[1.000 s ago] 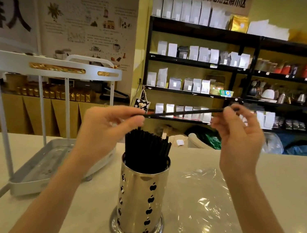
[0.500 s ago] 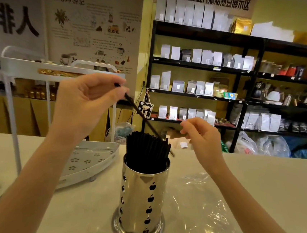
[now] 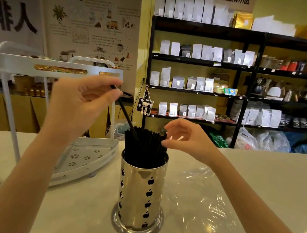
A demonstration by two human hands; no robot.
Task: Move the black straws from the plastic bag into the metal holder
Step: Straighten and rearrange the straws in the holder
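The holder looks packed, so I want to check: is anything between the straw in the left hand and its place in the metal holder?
Only the straws already there. The left hand pinches a tilted straw whose lower end meets the bundle of black straws filling the metal holder. The right hand touches the bundle's right edge, not the path.

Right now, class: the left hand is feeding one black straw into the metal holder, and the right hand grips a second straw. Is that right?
Not quite. The head view shows the right hand holding no straw; its fingers are open beside the straws in the metal holder. The left hand does feed one black straw in.
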